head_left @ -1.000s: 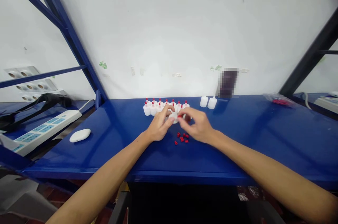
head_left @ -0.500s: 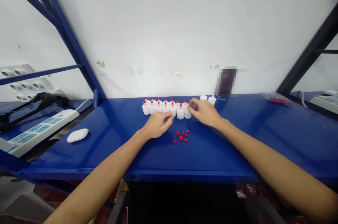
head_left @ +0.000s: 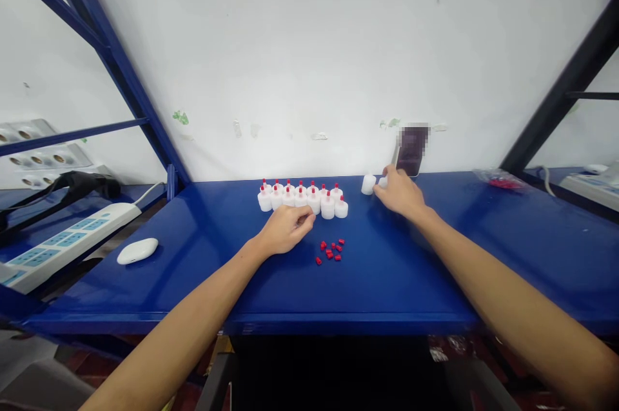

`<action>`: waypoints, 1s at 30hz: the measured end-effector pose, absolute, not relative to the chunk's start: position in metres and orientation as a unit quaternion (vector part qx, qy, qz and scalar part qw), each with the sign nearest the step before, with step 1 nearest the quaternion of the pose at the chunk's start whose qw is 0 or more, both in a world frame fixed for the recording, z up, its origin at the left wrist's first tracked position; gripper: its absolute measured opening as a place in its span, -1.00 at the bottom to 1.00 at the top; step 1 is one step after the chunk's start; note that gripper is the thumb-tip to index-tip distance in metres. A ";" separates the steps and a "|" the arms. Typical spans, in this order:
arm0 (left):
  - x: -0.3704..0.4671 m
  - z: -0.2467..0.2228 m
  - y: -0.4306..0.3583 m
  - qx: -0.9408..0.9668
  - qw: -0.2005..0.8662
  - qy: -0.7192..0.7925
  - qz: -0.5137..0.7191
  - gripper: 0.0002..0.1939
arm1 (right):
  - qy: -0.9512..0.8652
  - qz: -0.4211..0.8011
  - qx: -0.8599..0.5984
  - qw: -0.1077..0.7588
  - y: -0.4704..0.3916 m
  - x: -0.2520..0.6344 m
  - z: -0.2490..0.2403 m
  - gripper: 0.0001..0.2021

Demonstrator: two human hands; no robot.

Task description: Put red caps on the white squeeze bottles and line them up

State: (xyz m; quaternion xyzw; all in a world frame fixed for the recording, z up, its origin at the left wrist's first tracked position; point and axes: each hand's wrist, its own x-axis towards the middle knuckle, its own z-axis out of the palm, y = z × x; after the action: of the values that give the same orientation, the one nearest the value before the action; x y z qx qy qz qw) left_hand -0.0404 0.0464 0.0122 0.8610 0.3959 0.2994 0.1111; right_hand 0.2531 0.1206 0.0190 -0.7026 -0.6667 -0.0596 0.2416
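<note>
My left hand [head_left: 287, 229] rests on the table with its fingers curled together, just in front of the white bottles. Whatever its fingers hold, if anything, is hidden. At the back, my right hand [head_left: 402, 193] has thumb and fingers closed around a small white bottle [head_left: 383, 182], mostly covered by the hand. Beside it stands another white bottle [head_left: 368, 184], slightly tilted. Two close rows of squat white bottles with red-capped nozzles [head_left: 327, 207] stand behind and beside my left hand. Several loose red caps [head_left: 329, 252] lie scattered on the blue table between my hands.
A dark phone-like object [head_left: 411, 151], partly blurred out, leans against the wall behind my right hand. A clear bag with red pieces [head_left: 503, 180] lies at the back right. On the left are a white rounded case [head_left: 138, 251] and a power strip [head_left: 72, 237].
My right hand has moved right, away from the end of the capped bottles, to the white bottle near the wall. A red-capped bottle stands where it was. My left hand stays put.
</note>
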 end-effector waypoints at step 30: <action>-0.038 0.013 0.045 0.747 0.351 0.276 0.493 -0.54 | -0.844 0.032 -0.149 0.514 0.042 0.146 0.018 -0.64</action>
State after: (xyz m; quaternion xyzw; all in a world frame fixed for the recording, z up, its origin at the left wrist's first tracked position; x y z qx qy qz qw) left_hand -0.0379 0.0454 0.0126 0.7473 0.2756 0.4926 0.3508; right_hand 0.1461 0.0418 0.0178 -0.1491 -0.8442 0.0315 0.5139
